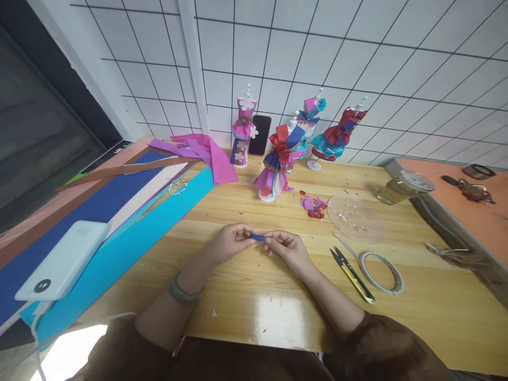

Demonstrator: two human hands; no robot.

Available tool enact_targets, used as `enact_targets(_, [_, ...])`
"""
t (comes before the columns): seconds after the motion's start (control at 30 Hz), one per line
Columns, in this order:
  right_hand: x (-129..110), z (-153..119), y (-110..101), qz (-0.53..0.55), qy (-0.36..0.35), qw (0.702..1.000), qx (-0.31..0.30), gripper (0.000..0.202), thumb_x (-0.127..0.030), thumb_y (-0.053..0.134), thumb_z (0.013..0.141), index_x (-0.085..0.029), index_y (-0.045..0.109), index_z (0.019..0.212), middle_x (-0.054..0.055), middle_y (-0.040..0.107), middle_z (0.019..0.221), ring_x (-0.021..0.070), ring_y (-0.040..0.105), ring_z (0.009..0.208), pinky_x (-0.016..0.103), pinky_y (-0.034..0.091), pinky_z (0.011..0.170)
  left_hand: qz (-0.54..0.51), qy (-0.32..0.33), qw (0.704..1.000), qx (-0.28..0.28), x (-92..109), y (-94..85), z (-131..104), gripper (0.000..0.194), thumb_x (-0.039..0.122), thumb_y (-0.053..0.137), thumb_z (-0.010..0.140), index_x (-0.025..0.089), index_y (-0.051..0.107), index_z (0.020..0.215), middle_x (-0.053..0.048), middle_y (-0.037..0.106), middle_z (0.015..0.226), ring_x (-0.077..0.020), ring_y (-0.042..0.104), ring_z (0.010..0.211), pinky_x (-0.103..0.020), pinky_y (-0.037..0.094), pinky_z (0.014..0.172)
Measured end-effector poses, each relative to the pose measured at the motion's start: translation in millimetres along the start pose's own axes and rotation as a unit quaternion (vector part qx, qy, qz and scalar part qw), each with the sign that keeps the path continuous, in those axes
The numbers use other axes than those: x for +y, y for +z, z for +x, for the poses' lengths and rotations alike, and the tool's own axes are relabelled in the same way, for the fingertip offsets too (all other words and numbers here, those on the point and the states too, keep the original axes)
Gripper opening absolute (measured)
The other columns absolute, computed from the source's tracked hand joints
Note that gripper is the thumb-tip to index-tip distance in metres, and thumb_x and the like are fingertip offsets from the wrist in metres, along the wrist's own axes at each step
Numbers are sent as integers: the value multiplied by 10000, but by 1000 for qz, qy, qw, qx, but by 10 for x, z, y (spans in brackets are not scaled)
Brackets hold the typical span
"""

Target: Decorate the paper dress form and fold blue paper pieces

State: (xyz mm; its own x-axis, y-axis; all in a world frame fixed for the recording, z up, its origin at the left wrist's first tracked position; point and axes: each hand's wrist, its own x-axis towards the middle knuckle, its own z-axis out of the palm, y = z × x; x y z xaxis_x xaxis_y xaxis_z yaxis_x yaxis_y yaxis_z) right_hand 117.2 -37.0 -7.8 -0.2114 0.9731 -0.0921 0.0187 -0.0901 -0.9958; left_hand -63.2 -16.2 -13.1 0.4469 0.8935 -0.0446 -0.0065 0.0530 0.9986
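Between both hands stretches a small folded strip of dark blue crepe paper, held a little above the wooden table. My left hand pinches its left end between thumb and fingers. The other end is in the pinch of my right hand. Just beyond them stands a small dress form in red, blue and pink paper. Purple and red paper scraps lie beyond my right hand. Thread snips and a roll of double-sided tape rest to its right.
More dressed forms, one in pink and one in red and blue, stand by the tiled wall near a phone. Coloured paper sheets and a white power bank cover the left. A clear plate and a lidded cup stand right.
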Motion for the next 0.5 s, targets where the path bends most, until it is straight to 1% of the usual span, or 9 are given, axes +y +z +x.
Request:
enact_targets(0.17, [17, 4, 3, 29, 6, 999, -13, 245, -344, 623, 689, -147, 610, 835, 21, 633, 622, 97, 543, 503, 240, 449, 521, -13, -25, 1000, -9, 22, -13, 5, 253, 256, 623, 668, 111, 572, 868, -44, 608, 758, -115, 555, 712, -258, 434, 685])
enact_targets(0.27, [15, -1, 3, 33, 8, 999, -18, 245, -343, 621, 690, -146, 606, 834, 22, 636, 627, 102, 552, 512, 248, 453, 532, -29, -16, 999, -25, 1, 3, 0, 283, 255, 619, 676, 118, 556, 916, -61, 611, 828, -123, 561, 762, -265, 434, 716])
enact_targets(0.37, [8, -6, 4, 26, 10, 999, -17, 241, -340, 615, 697, -141, 607, 834, 16, 627, 610, 95, 540, 495, 243, 443, 527, -36, -4, 999, -22, -24, 41, -7, 302, 248, 617, 679, 122, 540, 943, -75, 602, 899, -131, 561, 818, -272, 436, 749])
enact_targets(0.5, [9, -10, 1, 15, 9, 1000, -24, 248, -339, 602, 711, -135, 600, 853, 13, 614, 595, 87, 520, 476, 234, 425, 512, -27, 13, 999, -19, -27, 70, -13, 281, 232, 600, 694, 121, 544, 946, -83, 597, 929, -141, 558, 854, -276, 437, 765])
